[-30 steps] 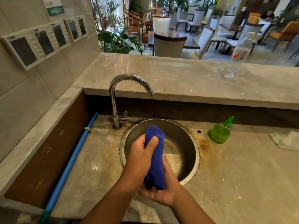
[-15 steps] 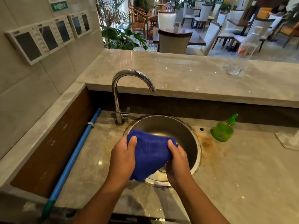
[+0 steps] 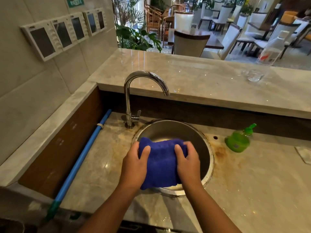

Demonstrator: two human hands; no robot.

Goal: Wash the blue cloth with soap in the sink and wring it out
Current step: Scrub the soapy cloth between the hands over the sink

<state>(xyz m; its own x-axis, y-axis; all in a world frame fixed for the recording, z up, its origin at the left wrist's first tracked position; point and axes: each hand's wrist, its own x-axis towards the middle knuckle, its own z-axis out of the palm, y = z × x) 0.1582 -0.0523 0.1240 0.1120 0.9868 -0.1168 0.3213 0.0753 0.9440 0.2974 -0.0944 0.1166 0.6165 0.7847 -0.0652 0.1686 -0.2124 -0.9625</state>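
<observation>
The blue cloth [image 3: 160,163] is spread flat between both hands, held over the near half of the round steel sink [image 3: 207,148]. My left hand [image 3: 134,167] grips its left edge, thumb on top. Gripping the right edge is my right hand [image 3: 188,163], fingers curled over the cloth. A chrome tap [image 3: 130,91] arches over the far side of the basin; no water runs from it. A green soap pump bottle [image 3: 238,140] stands on the counter to the right of the sink.
A raised marble ledge [image 3: 202,84] runs behind the sink, with a clear glass [image 3: 255,76] and a plastic bottle [image 3: 271,49] on it. A blue pipe [image 3: 82,158] lies along the left counter edge. A white cloth [image 3: 304,154] lies at the far right.
The cloth went from a bunched upright roll squeezed in both hands to being opened out wide between them. My view has tipped down slightly.
</observation>
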